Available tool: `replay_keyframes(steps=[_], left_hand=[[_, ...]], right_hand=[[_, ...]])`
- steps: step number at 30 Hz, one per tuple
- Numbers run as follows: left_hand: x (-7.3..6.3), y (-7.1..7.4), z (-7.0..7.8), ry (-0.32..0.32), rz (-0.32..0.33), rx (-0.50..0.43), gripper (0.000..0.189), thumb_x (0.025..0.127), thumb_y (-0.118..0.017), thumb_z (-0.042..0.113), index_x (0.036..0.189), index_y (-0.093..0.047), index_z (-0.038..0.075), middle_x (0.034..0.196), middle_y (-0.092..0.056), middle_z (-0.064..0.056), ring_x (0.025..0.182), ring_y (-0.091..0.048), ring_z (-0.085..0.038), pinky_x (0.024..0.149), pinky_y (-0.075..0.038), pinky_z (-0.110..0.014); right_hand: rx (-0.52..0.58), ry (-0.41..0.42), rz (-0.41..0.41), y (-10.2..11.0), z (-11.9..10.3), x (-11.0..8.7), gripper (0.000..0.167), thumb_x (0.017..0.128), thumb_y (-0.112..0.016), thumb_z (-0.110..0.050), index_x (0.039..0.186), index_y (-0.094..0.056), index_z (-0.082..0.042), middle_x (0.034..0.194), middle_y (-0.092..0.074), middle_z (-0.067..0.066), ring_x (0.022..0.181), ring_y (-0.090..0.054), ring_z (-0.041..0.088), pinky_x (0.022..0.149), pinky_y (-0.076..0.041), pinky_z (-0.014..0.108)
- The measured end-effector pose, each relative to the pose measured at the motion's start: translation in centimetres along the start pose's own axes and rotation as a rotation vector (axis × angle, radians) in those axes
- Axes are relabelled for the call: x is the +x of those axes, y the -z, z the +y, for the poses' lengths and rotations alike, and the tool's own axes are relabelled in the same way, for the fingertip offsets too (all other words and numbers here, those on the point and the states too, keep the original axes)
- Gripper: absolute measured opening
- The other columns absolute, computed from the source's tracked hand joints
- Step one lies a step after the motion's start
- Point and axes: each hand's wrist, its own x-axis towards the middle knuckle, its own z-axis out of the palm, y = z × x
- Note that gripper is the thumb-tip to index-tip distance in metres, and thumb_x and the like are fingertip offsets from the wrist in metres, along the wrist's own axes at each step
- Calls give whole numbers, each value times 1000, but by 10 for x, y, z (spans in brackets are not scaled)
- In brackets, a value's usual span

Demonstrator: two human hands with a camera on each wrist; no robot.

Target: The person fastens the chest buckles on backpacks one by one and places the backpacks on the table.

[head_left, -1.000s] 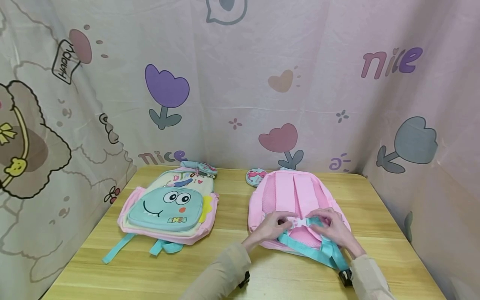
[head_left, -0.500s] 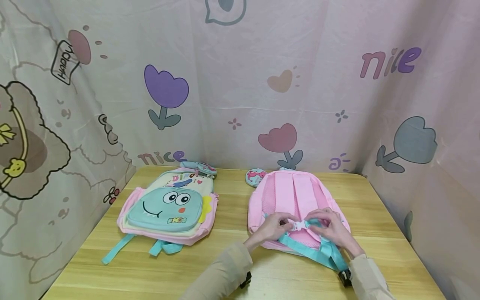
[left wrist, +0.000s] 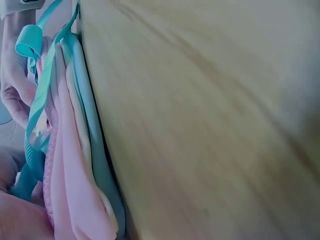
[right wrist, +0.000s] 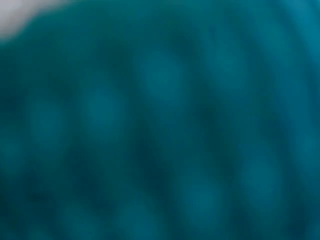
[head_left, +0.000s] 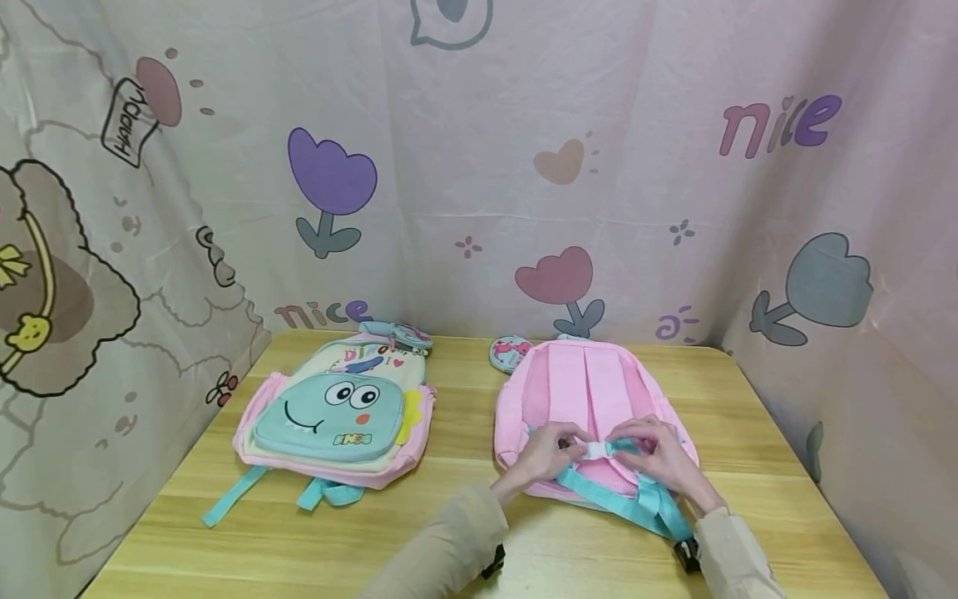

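Observation:
A pink backpack (head_left: 608,383) lies on the table with its shoulder-strap side up. Across its lower part runs a small pale plastic buckle (head_left: 596,450), held between both hands. My left hand (head_left: 550,452) pinches the buckle's left end. With thumb and fingers, my right hand (head_left: 659,449) pinches the turquoise strap (head_left: 624,446) close to the buckle's right end. Fingers partly cover both ends. In the left wrist view the turquoise webbing (left wrist: 41,107) hangs along the bag's side, between the two hands. Only blurred turquoise fabric (right wrist: 165,130) fills the right wrist view.
To the left lies a second backpack (head_left: 329,416) with a dinosaur face, its straps trailing toward the front. A round charm (head_left: 511,354) sits by the pink bag's top. Black clips (head_left: 687,555) are near the sleeves. A printed curtain (head_left: 449,166) surrounds the wooden table (head_left: 464,416).
My left hand has shifted slightly right, bringing the hands a little closer together. Less of the buckle shows between the fingers. Both backpacks stay in place.

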Motion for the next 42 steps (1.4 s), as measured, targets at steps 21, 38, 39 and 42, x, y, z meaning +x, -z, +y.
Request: replay_keyframes(steps=[21, 38, 39, 42], left_hand=[[-1, 1, 0, -14, -45, 3, 19, 95, -66, 12, 112, -76, 10, 81, -71, -8, 63, -48, -1, 63, -40, -16], [-5, 11, 0, -45, -96, 59, 26, 101, -59, 17, 123, -72, 12, 125, -72, -4, 109, -63, -11, 99, -50, -28], [-6, 12, 1, -50, -106, 66, 28, 101, -59, 17, 125, -71, 12, 127, -71, -4, 110, -62, -11, 101, -50, -29], [-8, 15, 4, -83, -131, 114, 31, 100, -60, 20, 129, -68, 11, 130, -70, -4, 120, -61, -14, 106, -48, -31]], right_hand=[[-8, -74, -33, 0, -4, -2, 23, 80, -81, -6, 101, -77, -16, 95, -74, 3, 75, -43, 14, 65, -33, 27], [-17, -91, -121, 7, -8, 2, 25, 85, -78, -11, 109, -75, -17, 84, -60, -3, 78, -41, 12, 67, -32, 27], [-10, -89, -127, 8, -9, 3, 24, 86, -76, -10, 110, -75, -15, 85, -60, -1, 79, -42, 12, 67, -33, 27], [21, -120, -151, 12, -13, 6, 23, 94, -68, -11, 117, -72, -9, 97, -67, 4, 88, -48, 8, 75, -39, 25]])
